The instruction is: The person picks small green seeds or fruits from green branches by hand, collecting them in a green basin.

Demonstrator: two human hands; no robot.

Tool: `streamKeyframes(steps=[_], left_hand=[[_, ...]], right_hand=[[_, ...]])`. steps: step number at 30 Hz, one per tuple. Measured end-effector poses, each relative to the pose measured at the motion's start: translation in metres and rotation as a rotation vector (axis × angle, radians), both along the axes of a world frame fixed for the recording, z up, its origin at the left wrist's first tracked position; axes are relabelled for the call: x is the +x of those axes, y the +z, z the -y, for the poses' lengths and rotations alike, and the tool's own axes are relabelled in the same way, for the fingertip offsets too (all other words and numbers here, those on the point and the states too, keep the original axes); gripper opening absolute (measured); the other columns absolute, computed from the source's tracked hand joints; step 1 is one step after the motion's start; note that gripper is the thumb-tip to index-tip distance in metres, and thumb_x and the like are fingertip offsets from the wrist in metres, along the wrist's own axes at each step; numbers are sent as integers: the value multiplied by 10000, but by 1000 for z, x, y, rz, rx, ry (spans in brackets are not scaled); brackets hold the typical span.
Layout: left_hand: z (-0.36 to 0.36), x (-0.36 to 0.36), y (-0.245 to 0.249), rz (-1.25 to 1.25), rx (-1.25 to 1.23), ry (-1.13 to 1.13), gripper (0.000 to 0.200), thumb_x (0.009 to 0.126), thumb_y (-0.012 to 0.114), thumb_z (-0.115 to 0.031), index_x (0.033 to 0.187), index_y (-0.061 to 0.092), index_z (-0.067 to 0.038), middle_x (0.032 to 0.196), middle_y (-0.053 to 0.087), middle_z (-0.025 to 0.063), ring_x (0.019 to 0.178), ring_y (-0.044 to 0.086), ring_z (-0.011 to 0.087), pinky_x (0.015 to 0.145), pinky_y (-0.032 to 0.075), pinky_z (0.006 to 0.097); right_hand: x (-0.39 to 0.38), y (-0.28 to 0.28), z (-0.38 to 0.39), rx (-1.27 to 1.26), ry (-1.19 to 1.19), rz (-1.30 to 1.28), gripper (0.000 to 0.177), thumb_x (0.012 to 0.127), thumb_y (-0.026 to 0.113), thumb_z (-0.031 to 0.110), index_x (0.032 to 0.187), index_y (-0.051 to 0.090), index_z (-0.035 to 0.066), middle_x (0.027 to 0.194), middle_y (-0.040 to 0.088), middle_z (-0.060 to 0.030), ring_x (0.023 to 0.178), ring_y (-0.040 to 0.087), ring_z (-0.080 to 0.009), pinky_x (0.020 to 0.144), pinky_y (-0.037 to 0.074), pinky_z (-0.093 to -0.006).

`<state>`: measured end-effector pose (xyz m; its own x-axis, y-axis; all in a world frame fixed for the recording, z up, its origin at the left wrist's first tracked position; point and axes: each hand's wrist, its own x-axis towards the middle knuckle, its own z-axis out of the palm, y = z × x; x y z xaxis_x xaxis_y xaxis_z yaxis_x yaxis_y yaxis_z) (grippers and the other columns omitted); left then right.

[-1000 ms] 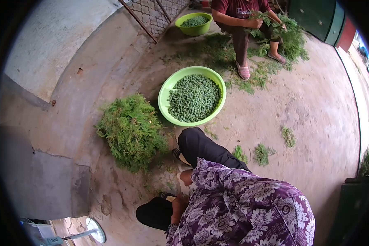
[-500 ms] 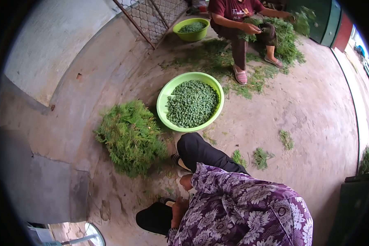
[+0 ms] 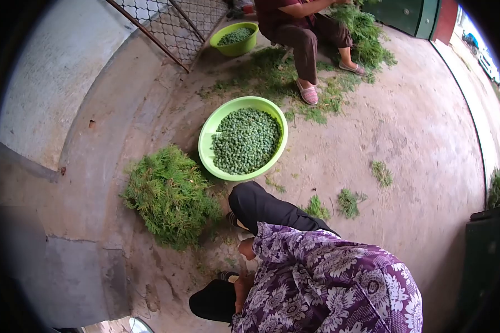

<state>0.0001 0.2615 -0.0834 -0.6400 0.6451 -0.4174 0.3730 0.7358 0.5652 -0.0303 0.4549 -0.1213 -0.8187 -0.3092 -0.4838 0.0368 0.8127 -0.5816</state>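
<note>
My right hand point(image 3: 246, 248) shows just past the purple floral sleeve, low between my black-trousered knees. My left hand point(image 3: 243, 285) is close beside it, by the other knee, partly behind the shirt. The fingers of both are hidden or too small to make out, and I see nothing clearly held. Nearest them is a heap of green conifer sprigs point(image 3: 171, 197) on the floor. Beyond my knee stands a light green basin point(image 3: 206, 145) filled with small round green cones or berries point(image 3: 247, 139).
Another person point(image 3: 303, 41) sits at the back, handling green branches point(image 3: 366, 36). Near them is a second green basin point(image 3: 241, 47) by a wire mesh panel point(image 3: 191, 28). Small sprigs point(image 3: 349, 202) lie on the concrete floor to the right; dark green doors point(image 3: 400, 15) stand behind.
The view has shifted, so the basins and the other person appear further left and the person sits higher in the frame. The person's arms have come in towards the branches. My hands stay between my knees.
</note>
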Motion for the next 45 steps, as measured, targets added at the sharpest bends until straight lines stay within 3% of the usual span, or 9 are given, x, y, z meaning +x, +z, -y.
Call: streamKeyframes(steps=[5,12,14,18,24,27,29,33,45], left_hand=[[-8,1,11,30,-124,60,360,740,582,-303,961,506,-28,759,567,217,747,563,379,577,440,388],[17,-6,-35,185,-6,244,359,735,580,-287,959,506,-17,738,562,241,717,571,378,563,438,398],[-7,2,12,-90,-50,-52,336,734,576,-263,926,501,2,675,553,241,664,570,380,527,432,403],[-3,0,7,-121,10,-91,277,734,567,-240,815,479,9,581,526,219,582,559,374,467,413,399],[-8,3,11,-111,-33,-22,275,736,560,-259,831,488,-11,598,530,223,604,558,384,488,414,424],[-9,3,13,-123,11,-36,293,733,560,-274,872,501,-23,636,541,229,633,557,391,500,413,433],[-9,1,13,-98,-32,-26,287,735,561,-264,890,506,-28,647,543,230,645,558,390,503,415,429],[-12,5,19,-62,-105,35,261,746,560,-231,911,512,-36,653,545,225,666,563,384,522,422,417],[0,3,4,-110,3,-26,276,764,561,-267,923,534,-42,747,581,212,696,576,374,527,443,393]], right_hand=[[-4,-3,4,-3,-6,-2,241,621,575,151,779,624,-24,768,601,-181,732,590,-293,631,460,-401],[-4,-7,0,3,4,-6,249,625,567,148,798,619,-24,786,602,-184,760,591,-303,653,464,-401],[-7,-7,0,-3,34,-4,252,627,564,148,803,618,-24,791,603,-185,767,591,-305,660,465,-401],[-1,-11,2,-18,94,-3,257,630,560,146,814,615,-24,801,603,-187,783,591,-311,672,467,-401],[-2,-11,3,-20,127,28,270,630,566,153,832,616,-19,804,605,-182,787,592,-312,671,468,-406],[1,-13,4,-41,56,-44,223,610,603,161,735,640,-19,696,596,-163,659,588,-268,580,455,-390],[2,0,0,-27,82,19,253,626,564,157,798,620,-20,789,607,-177,780,595,-303,665,469,-396],[10,39,-10,-54,59,-3,259,600,575,159,800,633,5,813,607,-170,794,591,-303,679,469,-396],[10,31,-12,-107,-51,-123,278,594,573,162,813,631,2,837,603,-177,818,583,-310,698,464,-407]])
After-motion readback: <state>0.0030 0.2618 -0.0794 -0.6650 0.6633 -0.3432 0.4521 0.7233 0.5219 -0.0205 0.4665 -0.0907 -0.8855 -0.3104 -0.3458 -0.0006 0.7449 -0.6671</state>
